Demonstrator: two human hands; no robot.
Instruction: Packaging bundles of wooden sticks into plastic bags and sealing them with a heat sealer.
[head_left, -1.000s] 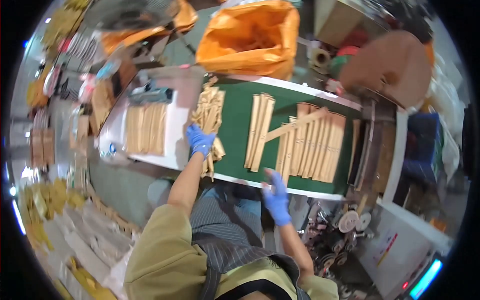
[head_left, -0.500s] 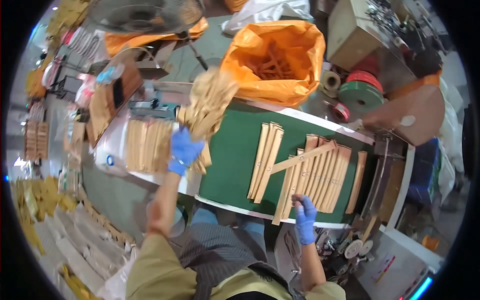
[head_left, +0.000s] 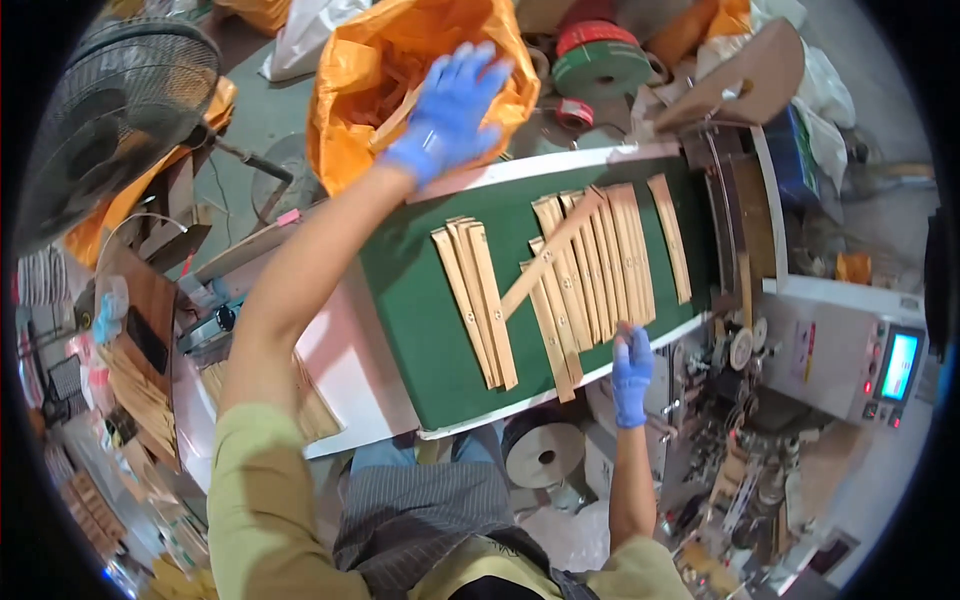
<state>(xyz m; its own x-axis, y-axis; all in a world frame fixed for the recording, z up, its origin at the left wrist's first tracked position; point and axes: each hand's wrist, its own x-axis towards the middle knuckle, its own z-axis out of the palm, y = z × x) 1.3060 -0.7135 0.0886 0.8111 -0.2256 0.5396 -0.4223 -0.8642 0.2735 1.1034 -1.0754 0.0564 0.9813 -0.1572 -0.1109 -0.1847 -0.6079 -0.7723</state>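
Note:
Over the mouth of an orange bag, my left hand is spread wide, gloved in blue, with nothing visible in its grip. Crumpled tan material lies inside the bag, partly hidden by the hand. My right hand, in a blue glove with bare fingertips, has its fingers curled together just off the front edge of the green work surface. Nothing shows in it. Close by are the lower ends of flat tan strips laid side by side. One strip lies slantwise across others.
A smaller group of strips lies at left on the green surface; a single strip lies at right. A fan stands far left. A machine with a lit screen is at right. Green and red rolls stand behind.
My left hand held a crumpled tan bundle at the left; it has moved to the far bag and opened, the bundle gone from it. The view has shifted. My right hand stays by the strips.

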